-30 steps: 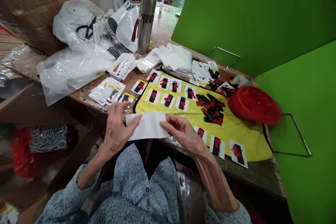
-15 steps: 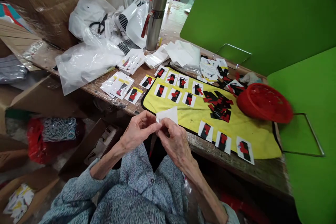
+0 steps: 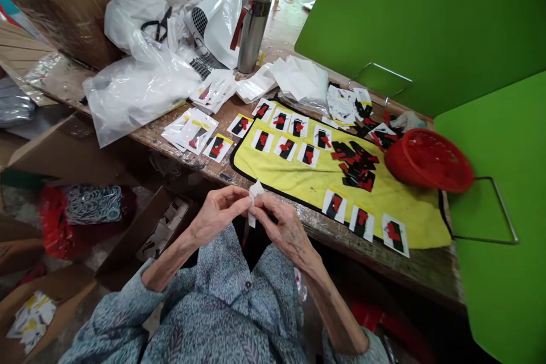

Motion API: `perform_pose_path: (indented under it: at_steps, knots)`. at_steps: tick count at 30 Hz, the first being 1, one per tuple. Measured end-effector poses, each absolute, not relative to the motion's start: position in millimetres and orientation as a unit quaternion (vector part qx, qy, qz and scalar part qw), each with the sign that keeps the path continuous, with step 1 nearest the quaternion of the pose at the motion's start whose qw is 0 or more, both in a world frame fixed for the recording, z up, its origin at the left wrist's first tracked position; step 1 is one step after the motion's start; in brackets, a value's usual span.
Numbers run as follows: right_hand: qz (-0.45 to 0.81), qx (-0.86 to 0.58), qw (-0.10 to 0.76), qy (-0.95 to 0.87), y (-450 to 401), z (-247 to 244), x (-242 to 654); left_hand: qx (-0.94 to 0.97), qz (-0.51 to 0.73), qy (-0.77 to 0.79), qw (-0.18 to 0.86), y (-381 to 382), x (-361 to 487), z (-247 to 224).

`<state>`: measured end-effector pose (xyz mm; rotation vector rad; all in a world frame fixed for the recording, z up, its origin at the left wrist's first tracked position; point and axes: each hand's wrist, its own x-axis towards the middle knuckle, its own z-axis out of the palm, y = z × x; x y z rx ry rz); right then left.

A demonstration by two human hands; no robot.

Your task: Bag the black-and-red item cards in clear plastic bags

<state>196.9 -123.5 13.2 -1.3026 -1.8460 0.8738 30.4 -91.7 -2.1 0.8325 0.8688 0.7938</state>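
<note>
On my feed, the left hand [image 3: 213,215] and right hand [image 3: 285,228] are both pinching thin, narrow-looking white paper [image 3: 256,189] near a black-edged, wrinkly yellow cloth [image 3: 298,182].

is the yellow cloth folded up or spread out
Spread out: the yellow cloth lies open and mostly flat, with rows of cards and a heap of black and red pieces on it.

The white paper [image 3: 256,188] looks narrow, pinched midway

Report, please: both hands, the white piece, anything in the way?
Left hand, right hand: both pinching the white piece. Its middle hidden by fingers. Red basket apart, not obstructing.
</note>
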Motion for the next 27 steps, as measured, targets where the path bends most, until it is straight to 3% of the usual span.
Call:
perform_pose_path:
  at_steps: [9, 20, 27]
  knots:
    - [0.133, -0.626, 0.321, -0.699, -133.9, 4.0, 184.0, 0.380, 0.417, 0.421, 0.710, -98.8, 49.2, -6.8]
    - [0.185, -0.602, 0.297, -0.718, -129.1, 2.4, 195.6, 0.372, 0.385, 0.401, 0.743, -92.9, 50.1, -12.8]
    - [0.333, -0.563, 0.325, -0.683, -120.5, 4.0, 202.2, 0.389, 0.386, 0.400, 0.735, -92.5, 45.7, -15.8]
